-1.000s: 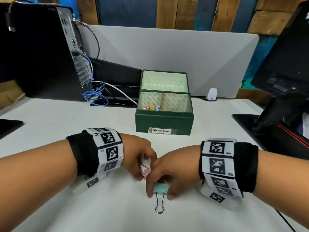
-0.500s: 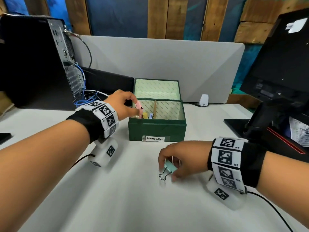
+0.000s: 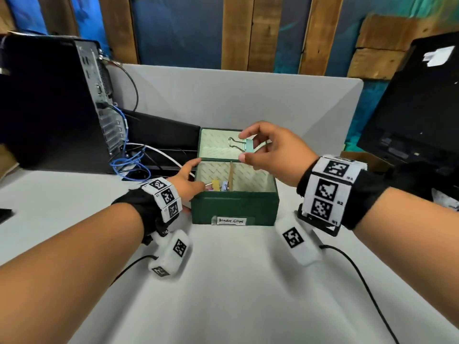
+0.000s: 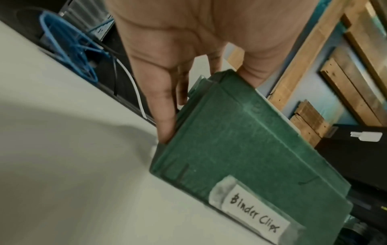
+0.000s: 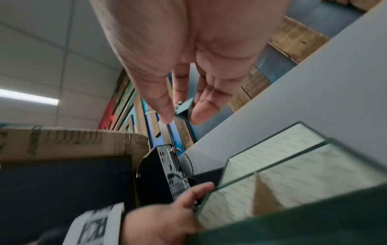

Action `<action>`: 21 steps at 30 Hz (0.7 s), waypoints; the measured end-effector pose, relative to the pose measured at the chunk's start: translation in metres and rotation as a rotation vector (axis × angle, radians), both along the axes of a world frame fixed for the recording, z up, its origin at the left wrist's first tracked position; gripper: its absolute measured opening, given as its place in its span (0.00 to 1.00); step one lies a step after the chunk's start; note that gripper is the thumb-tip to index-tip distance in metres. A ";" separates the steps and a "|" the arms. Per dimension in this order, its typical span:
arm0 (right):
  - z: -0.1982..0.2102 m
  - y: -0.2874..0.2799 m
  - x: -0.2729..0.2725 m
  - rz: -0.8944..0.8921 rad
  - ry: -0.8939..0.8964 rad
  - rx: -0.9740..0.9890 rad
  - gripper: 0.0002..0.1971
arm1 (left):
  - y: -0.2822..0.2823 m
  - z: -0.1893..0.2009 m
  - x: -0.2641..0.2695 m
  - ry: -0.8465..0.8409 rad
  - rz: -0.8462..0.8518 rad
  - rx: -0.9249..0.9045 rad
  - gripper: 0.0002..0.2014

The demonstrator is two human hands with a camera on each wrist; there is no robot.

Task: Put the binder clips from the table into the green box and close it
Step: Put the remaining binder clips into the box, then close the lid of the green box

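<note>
The square cardboard box [image 3: 234, 209] is dark green outside, its open lid [image 3: 218, 142] and inner walls lined in pale cream paper with a faint diagonal dash pattern. A white paper label [image 3: 231, 220] on its front bears black handwriting. The small metal binder clip [image 3: 244, 146] has a mint-green body and silver wire handles. A yellow clip [image 3: 215, 189] lies inside. The counter [image 3: 223, 294] is plain white. Both black wristbands [image 3: 332, 189] carry black-and-white square marker patterns.
</note>
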State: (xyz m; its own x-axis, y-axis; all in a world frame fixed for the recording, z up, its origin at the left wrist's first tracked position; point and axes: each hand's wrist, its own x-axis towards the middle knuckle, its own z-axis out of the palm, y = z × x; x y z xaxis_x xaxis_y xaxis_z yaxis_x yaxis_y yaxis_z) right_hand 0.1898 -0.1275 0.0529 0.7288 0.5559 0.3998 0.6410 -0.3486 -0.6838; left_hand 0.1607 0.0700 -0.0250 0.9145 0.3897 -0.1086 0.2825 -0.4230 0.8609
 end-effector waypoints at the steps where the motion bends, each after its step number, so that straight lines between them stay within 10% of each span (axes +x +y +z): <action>1: 0.001 0.010 0.004 -0.027 0.011 0.037 0.13 | 0.000 0.001 -0.002 0.009 -0.008 -0.005 0.34; 10: -0.029 0.063 0.019 -0.108 0.156 -0.361 0.17 | 0.004 -0.003 -0.020 0.021 -0.057 -0.076 0.34; 21: -0.007 -0.011 0.073 -0.403 0.544 0.035 0.30 | 0.005 -0.002 -0.034 0.035 -0.091 -0.138 0.34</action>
State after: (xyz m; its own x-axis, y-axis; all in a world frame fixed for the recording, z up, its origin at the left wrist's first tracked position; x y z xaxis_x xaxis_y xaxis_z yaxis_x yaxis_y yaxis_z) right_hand 0.2625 -0.1388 0.0463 0.9789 0.1921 -0.0698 0.0271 -0.4603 -0.8874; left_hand 0.1272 0.0753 -0.0272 0.9400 0.2848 -0.1880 0.2796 -0.3270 0.9027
